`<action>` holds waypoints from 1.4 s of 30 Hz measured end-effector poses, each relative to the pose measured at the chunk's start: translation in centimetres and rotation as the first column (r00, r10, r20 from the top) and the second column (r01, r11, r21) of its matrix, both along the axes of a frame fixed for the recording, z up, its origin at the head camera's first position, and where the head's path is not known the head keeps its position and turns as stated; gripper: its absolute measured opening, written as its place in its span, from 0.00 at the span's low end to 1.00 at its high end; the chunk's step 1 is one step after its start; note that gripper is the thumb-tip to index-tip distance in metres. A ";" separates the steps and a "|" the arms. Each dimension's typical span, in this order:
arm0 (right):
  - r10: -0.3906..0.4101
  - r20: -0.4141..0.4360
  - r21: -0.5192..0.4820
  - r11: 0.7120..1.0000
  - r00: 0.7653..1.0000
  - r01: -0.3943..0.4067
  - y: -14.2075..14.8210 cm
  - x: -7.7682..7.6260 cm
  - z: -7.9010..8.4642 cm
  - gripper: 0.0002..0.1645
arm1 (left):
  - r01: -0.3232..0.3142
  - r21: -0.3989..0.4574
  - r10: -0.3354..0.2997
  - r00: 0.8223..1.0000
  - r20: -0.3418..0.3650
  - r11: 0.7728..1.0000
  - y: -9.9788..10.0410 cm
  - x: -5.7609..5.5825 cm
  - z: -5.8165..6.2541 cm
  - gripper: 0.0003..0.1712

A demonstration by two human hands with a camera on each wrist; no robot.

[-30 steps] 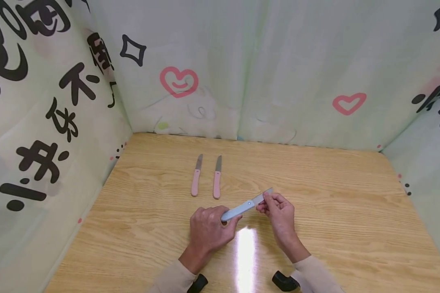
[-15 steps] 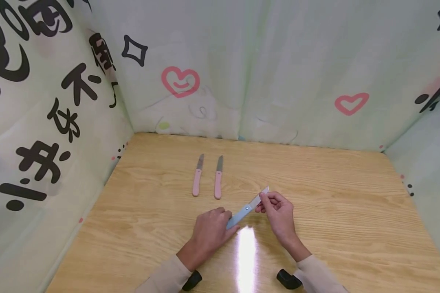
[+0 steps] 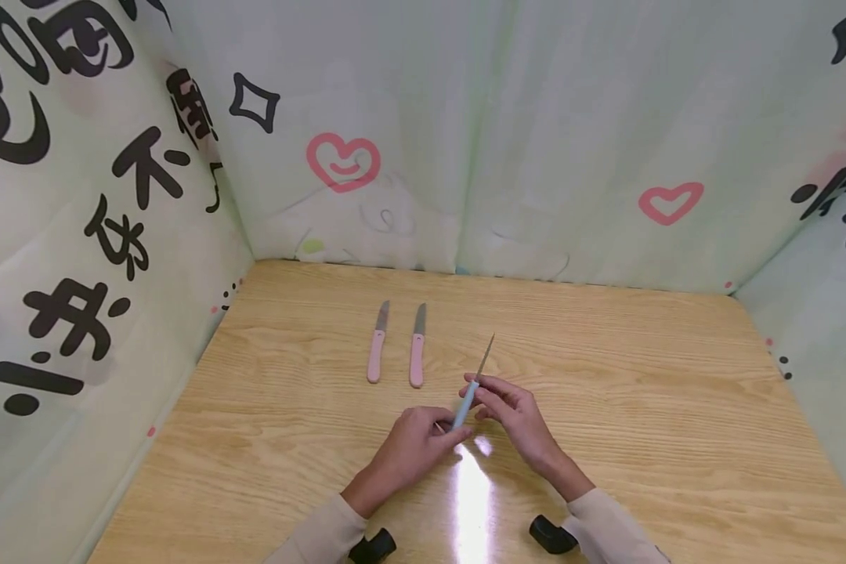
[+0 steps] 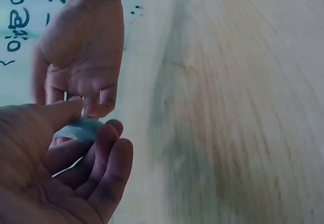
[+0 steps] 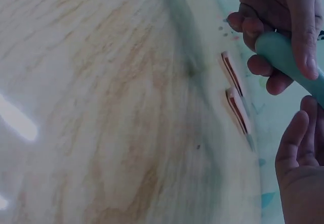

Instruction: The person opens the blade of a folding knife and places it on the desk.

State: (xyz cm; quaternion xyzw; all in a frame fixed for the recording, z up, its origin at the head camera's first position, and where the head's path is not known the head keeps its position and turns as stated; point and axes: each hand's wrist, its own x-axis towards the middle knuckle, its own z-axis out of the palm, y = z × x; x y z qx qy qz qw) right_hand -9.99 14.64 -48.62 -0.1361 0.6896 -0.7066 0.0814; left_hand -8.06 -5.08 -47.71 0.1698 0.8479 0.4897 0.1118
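Observation:
A small knife with a light blue handle [image 3: 464, 406] is held over the table, blade edge-on and pointing away in the head view. My left hand [image 3: 423, 439] grips the handle's rear end between thumb and fingers; the left wrist view shows the thumb lying over the handle [image 4: 81, 129]. Further forward, near where the blade begins, my right hand [image 3: 515, 411] has the knife between its fingers and thumb. Two pink-handled knives lie side by side on the table beyond my left hand, the left one [image 3: 377, 356] and the right one [image 3: 417, 360], blades pointing away.
The wooden table [image 3: 627, 376] is enclosed by printed cloth at the back [image 3: 550, 141] and both sides. A bright light reflection falls on the tabletop between my forearms. Black camera mounts [image 3: 553, 534] stick out at both wrists.
The blue knife has swung more upright in the head view and rolled, its blade turning from flat to edge-on. My right fingers have moved from the blade down to the front of the handle.

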 end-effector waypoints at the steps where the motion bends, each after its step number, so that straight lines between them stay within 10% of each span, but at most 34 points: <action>1: 0.006 -0.002 0.022 1.000 1.000 -0.006 0.0 -0.1 0.1 0.24 | 0.007 0.021 -0.008 1.000 0.024 1.000 0.0 0.0 0.1 0.11; 9: -0.145 0.026 0.185 0.973 0.989 0.138 0.4 -2.6 1.1 0.18 | -0.032 0.032 0.029 0.995 0.097 0.999 -0.2 0.1 0.1 0.28; 16: -0.243 -0.001 0.279 0.932 0.970 0.233 0.9 -6.5 0.7 0.17 | -0.033 0.011 0.031 0.992 0.125 0.999 -0.8 0.7 -0.3 0.21; 28: -0.201 -0.004 0.570 0.804 0.980 0.168 0.7 -9.8 -0.9 0.14 | -0.011 -0.022 0.013 0.994 0.107 1.000 -2.6 0.7 0.1 0.11; 42: -0.173 0.040 0.676 0.730 0.984 0.101 0.4 -11.2 -1.5 0.13 | -0.038 0.025 0.035 0.994 0.101 0.999 -4.4 0.0 0.0 0.12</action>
